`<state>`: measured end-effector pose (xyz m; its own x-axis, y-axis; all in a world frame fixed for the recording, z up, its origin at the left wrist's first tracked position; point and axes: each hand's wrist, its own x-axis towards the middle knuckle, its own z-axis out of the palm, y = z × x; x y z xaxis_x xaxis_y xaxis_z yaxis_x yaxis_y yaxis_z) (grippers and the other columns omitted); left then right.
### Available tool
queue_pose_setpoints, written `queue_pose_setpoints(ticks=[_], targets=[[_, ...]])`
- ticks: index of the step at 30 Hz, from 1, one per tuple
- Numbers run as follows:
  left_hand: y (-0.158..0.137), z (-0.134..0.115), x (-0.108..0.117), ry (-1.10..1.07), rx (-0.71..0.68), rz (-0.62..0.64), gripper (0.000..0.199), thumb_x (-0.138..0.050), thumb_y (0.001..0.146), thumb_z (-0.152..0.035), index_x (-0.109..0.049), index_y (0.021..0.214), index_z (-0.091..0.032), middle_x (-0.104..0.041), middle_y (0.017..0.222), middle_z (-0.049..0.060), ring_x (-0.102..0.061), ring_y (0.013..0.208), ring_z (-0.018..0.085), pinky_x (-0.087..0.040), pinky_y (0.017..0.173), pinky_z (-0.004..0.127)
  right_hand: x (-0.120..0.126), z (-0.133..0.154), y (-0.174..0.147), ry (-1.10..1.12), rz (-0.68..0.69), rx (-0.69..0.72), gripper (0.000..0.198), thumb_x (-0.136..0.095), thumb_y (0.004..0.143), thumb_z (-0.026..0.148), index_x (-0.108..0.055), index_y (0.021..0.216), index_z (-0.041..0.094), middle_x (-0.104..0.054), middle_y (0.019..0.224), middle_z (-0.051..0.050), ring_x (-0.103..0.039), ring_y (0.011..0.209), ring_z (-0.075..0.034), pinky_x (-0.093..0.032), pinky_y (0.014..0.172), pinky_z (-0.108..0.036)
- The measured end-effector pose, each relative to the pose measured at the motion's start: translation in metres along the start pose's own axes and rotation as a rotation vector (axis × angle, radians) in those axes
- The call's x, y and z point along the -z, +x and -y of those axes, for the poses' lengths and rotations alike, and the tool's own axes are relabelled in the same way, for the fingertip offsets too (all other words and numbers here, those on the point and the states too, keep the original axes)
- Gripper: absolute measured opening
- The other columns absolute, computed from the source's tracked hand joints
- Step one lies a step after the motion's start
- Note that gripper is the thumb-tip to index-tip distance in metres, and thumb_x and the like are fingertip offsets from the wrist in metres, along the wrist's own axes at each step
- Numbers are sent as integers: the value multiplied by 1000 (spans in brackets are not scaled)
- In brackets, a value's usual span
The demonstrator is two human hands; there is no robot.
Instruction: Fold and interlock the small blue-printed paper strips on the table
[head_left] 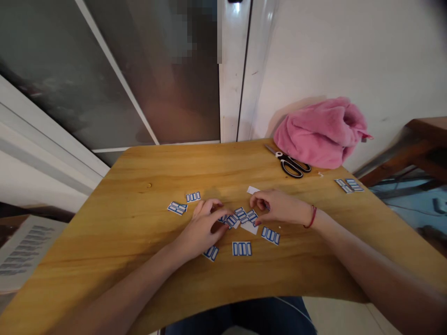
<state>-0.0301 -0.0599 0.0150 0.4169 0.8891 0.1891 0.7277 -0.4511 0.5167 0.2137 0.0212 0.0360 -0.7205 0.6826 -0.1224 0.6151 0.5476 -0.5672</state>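
Observation:
Several small white label cards with blue-outlined boxes lie in a loose heap between my hands. My left hand rests at the heap's left side, thumb and forefinger apart, their tips at a label card. On the right side, my right hand has curled fingers with the thumb held away from them. Its thumb tip meets the edge of another card; a bit of blue shows under its fingers. A blank white card lies partly beneath the heap. One card is partly hidden by my left hand.
Single label cards lie nearer me, and others lie left of the heap. More cards sit at the table's right edge. Black-handled scissors lie beside a pink plush cloth at the back of the wooden table.

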Motion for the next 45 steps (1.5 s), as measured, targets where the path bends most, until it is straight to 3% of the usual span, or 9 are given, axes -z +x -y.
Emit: queue_pose_setpoints(ticks=[11, 19, 25, 31, 35, 38, 45], targets=[[0, 0, 2, -46, -2, -20, 25, -51, 81, -23, -59, 105, -27, -45, 108, 5, -40, 106, 21, -36, 95, 38, 2, 5, -1, 91, 26, -15, 25, -67, 68, 39, -55, 75, 17, -55, 71, 0, -47, 63, -10, -36, 57, -23], [-4, -10, 4, 96, -87, 144, 40, -50, 83, -39, -49, 123, -38, -41, 124, 5, -34, 112, 27, -30, 95, 47, 16, 10, -4, 275, 77, -41, 26, -60, 73, 43, -55, 76, 17, -55, 66, 2, -47, 59, -9, -35, 55, -23], [-1, -4, 11, 30, 3, 1, 33, -44, 87, -33, -54, 118, -37, -44, 122, 4, -35, 112, 24, -29, 97, 45, -1, 16, 2, 414, 45, -55, 28, -59, 75, 41, -56, 89, 17, -60, 75, -1, -53, 66, -11, -42, 61, -24], [1, 1, 15, 36, 4, -38, 26, -45, 86, -28, -64, 104, -33, -50, 114, 3, -39, 108, 22, -31, 96, 42, -13, 14, 6, 188, -57, -26, 34, -58, 76, 47, -60, 94, 18, -59, 75, -2, -52, 66, -12, -41, 61, -25], [2, 2, 13, 15, 26, -70, 24, -44, 86, -26, -64, 100, -30, -53, 107, 3, -42, 105, 21, -32, 94, 40, -16, 17, 5, -29, -157, 39, 42, -61, 71, 55, -60, 93, 19, -57, 89, -5, -53, 81, -17, -41, 72, -30], [2, 2, 11, 0, 20, -64, 23, -45, 86, -25, -63, 99, -28, -53, 106, 3, -42, 104, 20, -33, 93, 38, -17, 19, 4, -95, -150, 48, 44, -65, 67, 54, -59, 95, 20, -55, 95, -6, -51, 90, -20, -39, 79, -33], [2, -3, 12, -22, 12, -93, 22, -45, 86, -21, -63, 96, -28, -55, 103, 2, -45, 102, 19, -32, 94, 38, -15, 20, 5, -54, -87, 25, 35, -70, 65, 45, -59, 86, 19, -53, 89, -4, -49, 80, -16, -37, 69, -27]])
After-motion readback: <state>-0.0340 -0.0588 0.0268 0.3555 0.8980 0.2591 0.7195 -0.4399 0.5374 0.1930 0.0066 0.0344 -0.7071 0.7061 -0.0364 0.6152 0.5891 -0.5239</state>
